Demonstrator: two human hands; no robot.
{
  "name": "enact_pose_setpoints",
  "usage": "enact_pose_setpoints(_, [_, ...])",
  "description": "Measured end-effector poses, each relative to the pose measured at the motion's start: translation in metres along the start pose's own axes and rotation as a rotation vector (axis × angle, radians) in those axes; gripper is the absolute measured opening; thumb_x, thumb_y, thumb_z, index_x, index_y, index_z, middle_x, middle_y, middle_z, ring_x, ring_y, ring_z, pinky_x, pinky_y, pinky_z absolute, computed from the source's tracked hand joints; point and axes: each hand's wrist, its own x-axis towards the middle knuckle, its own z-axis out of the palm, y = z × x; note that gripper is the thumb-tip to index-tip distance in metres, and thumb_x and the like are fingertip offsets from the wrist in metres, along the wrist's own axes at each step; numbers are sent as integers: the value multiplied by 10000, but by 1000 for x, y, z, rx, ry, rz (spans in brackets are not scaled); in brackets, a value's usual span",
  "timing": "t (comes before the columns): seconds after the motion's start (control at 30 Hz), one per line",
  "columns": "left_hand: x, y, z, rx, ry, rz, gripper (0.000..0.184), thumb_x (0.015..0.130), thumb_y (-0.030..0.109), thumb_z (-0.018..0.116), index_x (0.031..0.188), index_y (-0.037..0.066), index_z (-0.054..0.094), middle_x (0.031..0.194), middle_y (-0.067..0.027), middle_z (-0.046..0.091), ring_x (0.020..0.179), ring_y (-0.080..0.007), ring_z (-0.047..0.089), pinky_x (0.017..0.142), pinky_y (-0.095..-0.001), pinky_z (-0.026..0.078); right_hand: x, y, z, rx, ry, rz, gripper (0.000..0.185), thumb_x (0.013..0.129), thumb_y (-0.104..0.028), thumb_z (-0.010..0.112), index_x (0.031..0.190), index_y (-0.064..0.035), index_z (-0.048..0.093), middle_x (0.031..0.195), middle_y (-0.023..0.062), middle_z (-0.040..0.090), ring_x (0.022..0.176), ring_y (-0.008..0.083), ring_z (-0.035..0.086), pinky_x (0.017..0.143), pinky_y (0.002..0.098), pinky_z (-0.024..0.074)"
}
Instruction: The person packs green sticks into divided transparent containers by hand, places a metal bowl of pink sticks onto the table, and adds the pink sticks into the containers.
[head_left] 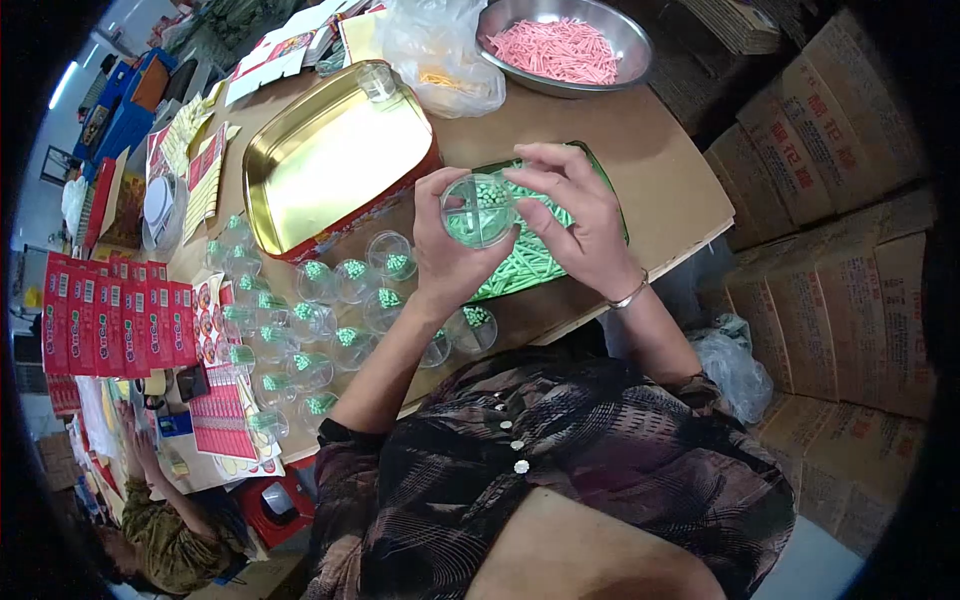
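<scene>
Over one tray (510,293) of green sticks (522,266), the left hand (442,245) clasps one divided cup (478,218) between its fingers; beside it, the right hand's (588,230) fingers spread, contact unclear. One steel bowl (637,50) sits beyond.

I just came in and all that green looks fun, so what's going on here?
A person's left hand holds a clear cup with green sticks in one part. The right hand is beside it; I can't tell if it touches. Loose sticks lie below the hands. Other cups on the table have green sticks inside too.
</scene>
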Motion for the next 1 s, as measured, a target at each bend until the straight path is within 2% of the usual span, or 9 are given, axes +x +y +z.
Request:
enact_pose_setpoints(0.2, [-7,-11,12,-98,-31,-88,730,647,70,791,1261,50,397,1120,-101,503,1002,-225,546,874,-320,456,-4,-11,9,63,-54,147,608,737,-203,754,1289,-54,545,1239,137,562,1041,247,571,921,335,458])
enact_pose_setpoints(0.33, [-8,-10,21,-23,-88,97,789,675,81,777,1339,34,354,1190,-138,497,1101,-265,515,945,-361,430,-19,8,14,-84,-113,157,765,689,-193,780,1372,-77,457,1249,142,576,1050,262,595,917,346,475])
enact_pose_setpoints(0.43, [-9,-12,9,90,-113,62,792,684,85,757,1357,14,345,1227,-159,477,1129,-280,488,965,-363,415,-24,25,-21,-150,29,410,742,703,-147,767,1374,-78,459,1214,127,608,1013,260,629,858,328,511])
enact_pose_setpoints(0.57, [-6,-26,-8,200,-95,-89,727,709,100,731,1338,-20,387,1259,-191,479,1130,-301,489,975,-378,415,-52,86,-70,-593,119,626,699,779,-264,744,1383,-74,447,1239,163,592,1029,288,625,853,349,509])
enact_pose_setpoints(0.67, [-6,-39,-17,130,-33,-202,670,719,99,725,1303,-36,426,1192,-192,527,1107,-307,513,971,-395,424,-73,113,-83,-536,-165,1031,683,850,-383,664,1381,-25,427,1291,192,553,1083,321,596,888,365,485])
enact_pose_setpoints(0.77, [-6,-44,-17,141,-59,-164,548,737,119,706,1225,-40,514,1113,-188,561,1027,-313,540,916,-396,448,-116,150,-80,-542,-17,766,633,874,-369,627,1357,-1,447,1284,211,544,1082,347,582,901,386,474])
enact_pose_setpoints(0.83, [-7,-41,-21,382,-464,-190,467,716,189,717,1112,-33,606,1071,-182,571,985,-319,526,862,-412,448,-104,133,-75,-662,13,569,559,885,-327,610,1310,14,487,1259,225,546,1063,351,579,910,397,467])
enact_pose_setpoints(0.93, [-10,-36,-15,616,-680,-196,409,684,283,729,951,-20,664,1007,-170,574,945,-321,504,819,-443,435,-84,97,-61,-658,86,427,474,882,-237,594,1274,16,509,1249,196,554,1047,320,585,898,371,474])
enact_pose_setpoints(1.0, [-3,-19,-3,907,-826,-186,448,679,315,775,962,-13,664,983,-141,557,980,-299,508,838,-466,441,-77,82,-50,-449,-115,403,374,871,-128,534,1218,14,545,1197,180,568,1034,334,576,914,412,460])
